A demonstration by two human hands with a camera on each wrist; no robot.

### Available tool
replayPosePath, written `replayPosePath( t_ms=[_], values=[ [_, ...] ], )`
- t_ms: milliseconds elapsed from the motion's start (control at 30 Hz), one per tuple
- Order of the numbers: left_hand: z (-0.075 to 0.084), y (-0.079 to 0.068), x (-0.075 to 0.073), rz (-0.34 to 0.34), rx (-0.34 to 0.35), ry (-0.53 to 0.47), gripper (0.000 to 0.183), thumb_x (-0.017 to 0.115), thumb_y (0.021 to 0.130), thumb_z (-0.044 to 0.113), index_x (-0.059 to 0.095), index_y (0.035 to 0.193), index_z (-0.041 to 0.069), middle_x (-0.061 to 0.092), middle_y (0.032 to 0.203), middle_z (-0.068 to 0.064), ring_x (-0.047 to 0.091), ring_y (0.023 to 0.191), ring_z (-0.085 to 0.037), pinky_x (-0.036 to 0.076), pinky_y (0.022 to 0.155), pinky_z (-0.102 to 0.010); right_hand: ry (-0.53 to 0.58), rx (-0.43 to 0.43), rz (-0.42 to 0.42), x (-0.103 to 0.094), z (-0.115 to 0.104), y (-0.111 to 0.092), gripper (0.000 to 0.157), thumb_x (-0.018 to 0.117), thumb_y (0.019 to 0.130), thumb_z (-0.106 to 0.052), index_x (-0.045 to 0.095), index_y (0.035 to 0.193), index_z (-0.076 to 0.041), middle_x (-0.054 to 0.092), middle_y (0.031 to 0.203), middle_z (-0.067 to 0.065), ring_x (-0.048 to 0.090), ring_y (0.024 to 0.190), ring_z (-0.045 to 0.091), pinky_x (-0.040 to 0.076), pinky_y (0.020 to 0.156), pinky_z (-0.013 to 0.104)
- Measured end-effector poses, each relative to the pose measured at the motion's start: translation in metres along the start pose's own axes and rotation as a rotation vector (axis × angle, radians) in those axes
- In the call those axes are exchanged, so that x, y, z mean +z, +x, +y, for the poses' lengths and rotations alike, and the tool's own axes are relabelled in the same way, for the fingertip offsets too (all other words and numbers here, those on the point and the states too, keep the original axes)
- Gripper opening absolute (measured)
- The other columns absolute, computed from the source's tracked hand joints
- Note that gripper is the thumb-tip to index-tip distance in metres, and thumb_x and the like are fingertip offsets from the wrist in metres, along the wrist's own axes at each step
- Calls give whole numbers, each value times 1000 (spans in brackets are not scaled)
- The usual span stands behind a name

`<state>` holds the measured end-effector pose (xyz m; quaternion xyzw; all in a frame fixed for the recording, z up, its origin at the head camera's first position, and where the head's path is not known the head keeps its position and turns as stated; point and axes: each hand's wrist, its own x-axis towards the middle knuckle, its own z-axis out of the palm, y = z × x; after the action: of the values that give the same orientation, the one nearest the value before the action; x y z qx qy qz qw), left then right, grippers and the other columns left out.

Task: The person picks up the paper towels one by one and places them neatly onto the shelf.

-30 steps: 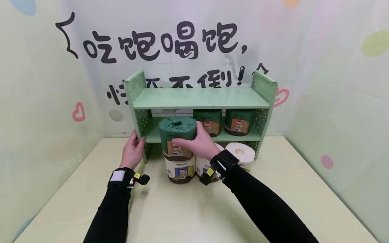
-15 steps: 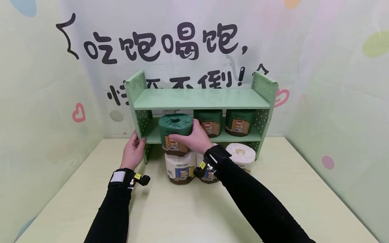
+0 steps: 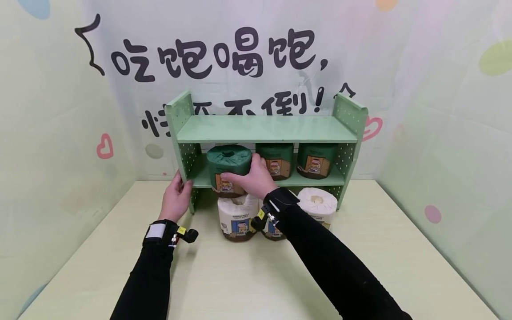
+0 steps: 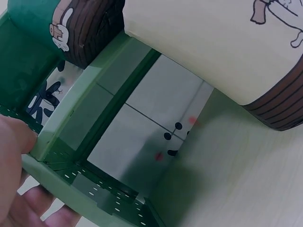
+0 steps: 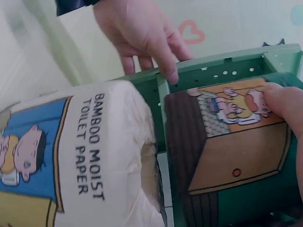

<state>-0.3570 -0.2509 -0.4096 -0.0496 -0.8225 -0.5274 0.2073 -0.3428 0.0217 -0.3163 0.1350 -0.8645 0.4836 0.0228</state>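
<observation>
My right hand (image 3: 256, 179) holds a green-wrapped toilet paper roll (image 3: 226, 161) upright at the left front of the middle shelf board. In the right wrist view, my thumb (image 5: 286, 101) lies across the green roll (image 5: 241, 161). My left hand (image 3: 176, 198) grips the left side panel of the light green shelf rack (image 3: 264, 129); the left wrist view has its fingers (image 4: 40, 201) outside the panel. Below the held roll stands a white-wrapped toilet paper roll (image 3: 236, 222), its top hole partly showing. How far the green roll sits over the board is hard to tell.
Two green rolls, one in the middle (image 3: 276, 162) and one at the right (image 3: 315, 162), stand on the middle board. Another white roll (image 3: 318, 204) stands at lower right; one between is mostly behind my right wrist. A pale table (image 3: 240, 280) lies below, with a printed backdrop (image 3: 424, 111) around.
My right hand has lifted the green roll off the white roll's top and moved it up, back and slightly left toward the middle board. My left hand keeps its place on the rack.
</observation>
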Motion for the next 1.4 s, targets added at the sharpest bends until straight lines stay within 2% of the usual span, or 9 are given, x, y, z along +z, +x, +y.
replayPosePath(
  t_ms=[100,300,533,700,900,1067,1200,1300,1400],
  values=[
    [0,0,0,-3,-6,2,60,47,118,24,31,175,26,44,171,-24,49,156,-41,46,125,-57,-63,-6,33,2,-1,0,124,83,91,-65,14,177,-8,16,180,21,40,160,35,41,130,52],
    [3,-1,-1,-6,-8,-3,60,47,118,24,29,176,29,43,172,-24,48,157,-41,44,126,-57,-144,-19,70,5,-6,2,121,81,91,-68,21,175,-5,28,167,23,52,143,33,49,124,47],
    [4,-4,-1,-14,-22,-19,61,47,118,25,27,176,31,42,172,-23,48,157,-40,45,126,-57,-98,-9,90,9,-10,9,116,81,94,-62,18,171,-3,30,169,26,54,146,39,50,123,49],
    [6,-5,-2,-15,-20,-20,61,47,118,25,27,176,31,43,171,-24,48,156,-41,45,125,-58,5,-22,127,12,-11,13,93,85,95,-50,29,152,-2,42,149,24,57,127,36,52,108,44],
    [8,-6,-2,-16,-18,-15,61,46,118,26,27,176,31,43,171,-25,48,156,-41,45,125,-59,-28,-50,122,18,-13,18,53,81,101,-42,45,118,-8,66,101,12,69,91,26,44,76,33],
    [8,-6,-1,-22,-17,-13,61,46,118,26,26,176,31,43,171,-26,49,155,-42,46,124,-60,-40,-52,106,20,-15,19,44,79,103,-42,48,97,-12,79,93,10,81,86,21,42,64,27],
    [8,-4,-1,-21,-16,-15,61,46,118,27,27,176,31,44,171,-26,50,155,-42,46,124,-60,-30,-65,102,21,-16,19,37,79,103,-41,58,96,-11,80,95,10,81,88,22,45,65,27],
    [7,-3,-1,-12,-12,-8,61,46,118,26,28,176,30,45,170,-26,50,154,-42,47,123,-60,-21,-79,69,20,-15,17,33,78,104,-40,67,109,-10,78,105,10,78,97,24,53,76,30],
    [6,-4,-1,-8,-13,-4,60,46,118,25,28,176,31,46,169,-25,52,153,-41,48,122,-59,-20,-98,6,21,-13,17,38,75,106,-38,68,128,-8,76,120,11,73,112,25,58,93,33]
  ],
)
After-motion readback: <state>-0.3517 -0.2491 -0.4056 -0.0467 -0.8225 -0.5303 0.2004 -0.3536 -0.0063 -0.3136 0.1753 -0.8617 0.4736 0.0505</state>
